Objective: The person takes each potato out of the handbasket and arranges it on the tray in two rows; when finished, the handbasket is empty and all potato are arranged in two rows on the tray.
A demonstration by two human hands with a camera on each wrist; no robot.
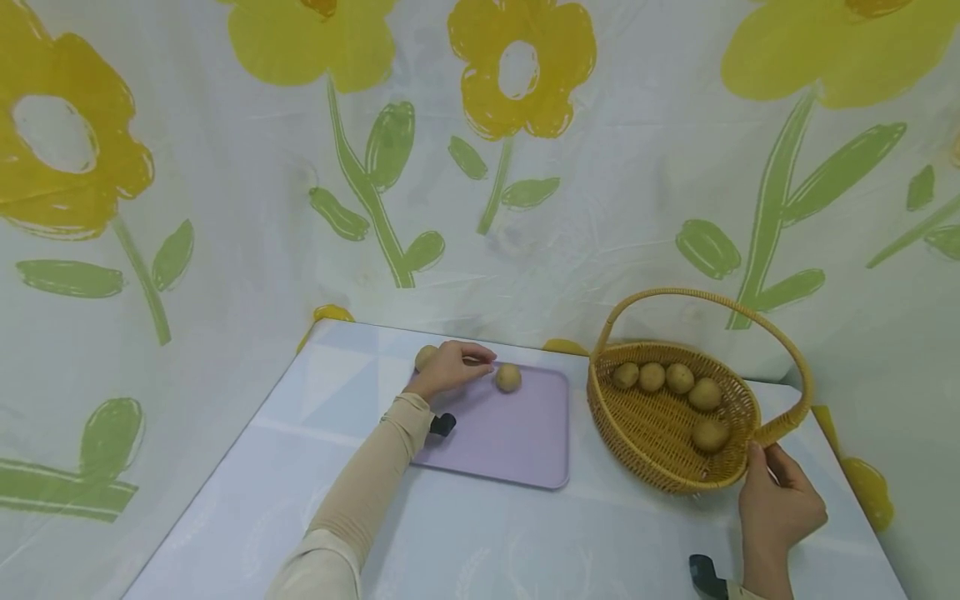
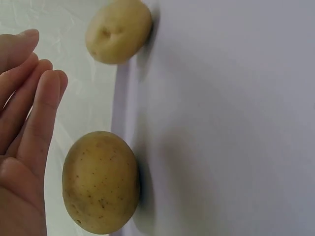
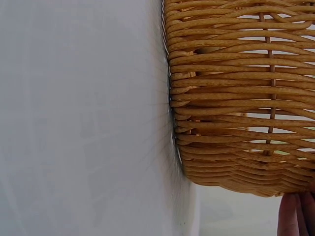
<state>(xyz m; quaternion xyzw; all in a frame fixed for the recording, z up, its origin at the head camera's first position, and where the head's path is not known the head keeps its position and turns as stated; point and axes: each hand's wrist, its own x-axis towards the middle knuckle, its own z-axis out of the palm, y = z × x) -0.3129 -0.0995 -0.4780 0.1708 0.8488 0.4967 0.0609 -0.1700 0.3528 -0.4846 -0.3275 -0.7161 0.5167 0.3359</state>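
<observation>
Above the far edge of a lilac tray (image 1: 502, 433), my left hand (image 1: 448, 367) hovers with bent, relaxed fingers and nothing in them. One potato (image 1: 507, 377) lies on the tray just beyond its fingertips; a second potato (image 1: 426, 357) is partly hidden behind the hand. In the left wrist view, a speckled potato (image 2: 101, 182) and a paler potato (image 2: 119, 31) both sit apart from the fingers. On the right, my right hand (image 1: 780, 500) pinches the rim of a wicker basket (image 1: 637, 442) by the foot of its handle. Several potatoes (image 1: 679, 378) lie inside the basket.
The pale patterned table (image 1: 315, 492) runs up to a hanging cloth (image 1: 585, 250) printed with yellow flowers, which encloses the back and sides. The basket's tall arched handle (image 1: 697, 293) rises over its opening. Black wrist mounts (image 1: 443, 425) show beside the forearms.
</observation>
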